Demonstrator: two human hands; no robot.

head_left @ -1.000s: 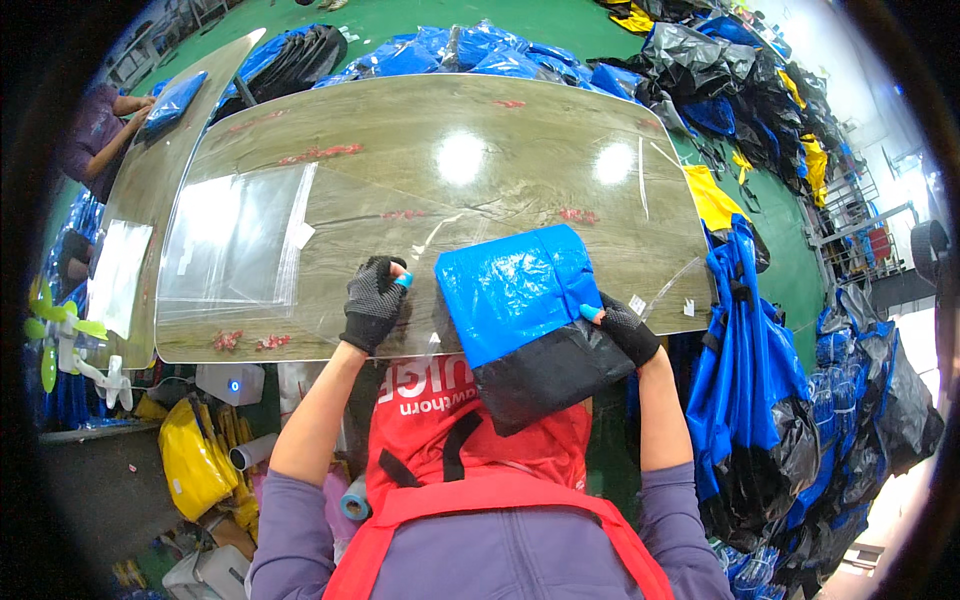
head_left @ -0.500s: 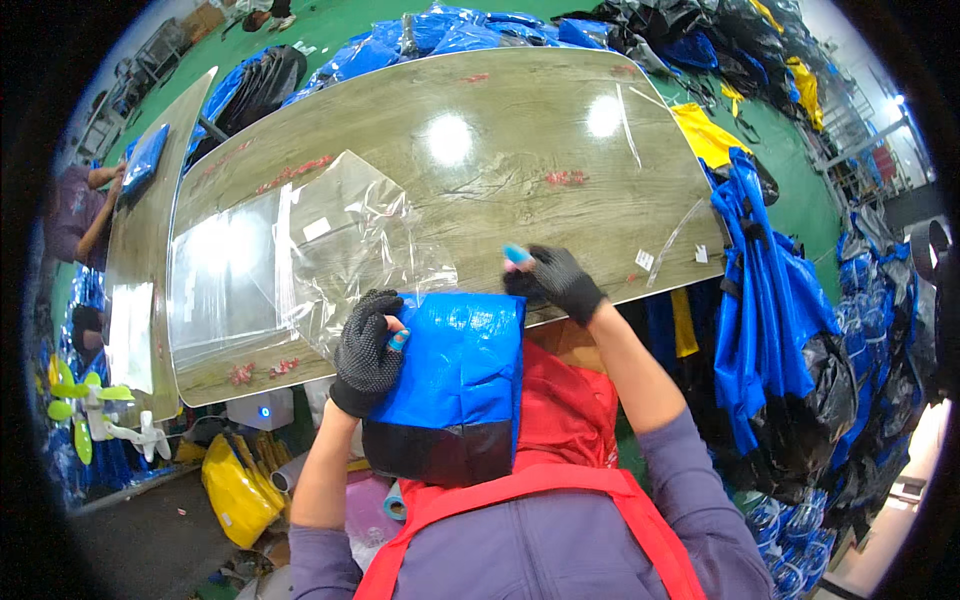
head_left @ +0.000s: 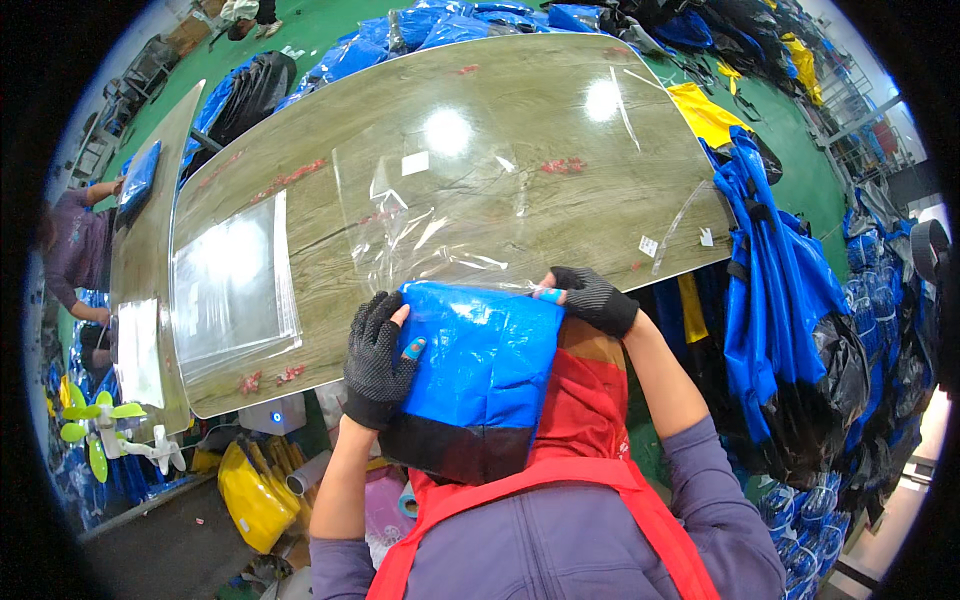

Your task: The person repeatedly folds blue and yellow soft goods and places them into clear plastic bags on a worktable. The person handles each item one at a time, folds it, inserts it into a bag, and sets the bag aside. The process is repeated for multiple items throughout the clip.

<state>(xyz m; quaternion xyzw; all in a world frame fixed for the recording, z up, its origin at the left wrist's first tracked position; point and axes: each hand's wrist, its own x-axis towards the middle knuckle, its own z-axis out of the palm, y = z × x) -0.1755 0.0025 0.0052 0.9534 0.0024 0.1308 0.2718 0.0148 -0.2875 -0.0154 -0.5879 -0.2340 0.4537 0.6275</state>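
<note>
A folded blue bag with a black lower band (head_left: 478, 360) rests against me at the table's near edge. My left hand (head_left: 383, 360), in a black dotted glove with bare tips, grips its left side, thumb on top. At its upper right corner my right hand (head_left: 594, 298), gloved alike, pinches the rim of a clear plastic bag (head_left: 440, 235); a blue wrap shows on a digit of each hand. The clear bag lies flat on the table, its near edge meeting the blue bag's top. A small white label (head_left: 415, 163) shows on it.
More clear plastic bags (head_left: 235, 280) lie stacked left on the wood-patterned table (head_left: 540, 110). Blue and black bags (head_left: 765, 290) hang over its right side. Yellow bags (head_left: 255, 495) and a small green fan (head_left: 100, 412) are lower left. Another person (head_left: 80, 240) works at the left table.
The clear bag has shifted right, away from the stack, and its near edge now meets the blue bag's top. My right hand has moved right and closed at that corner.
</note>
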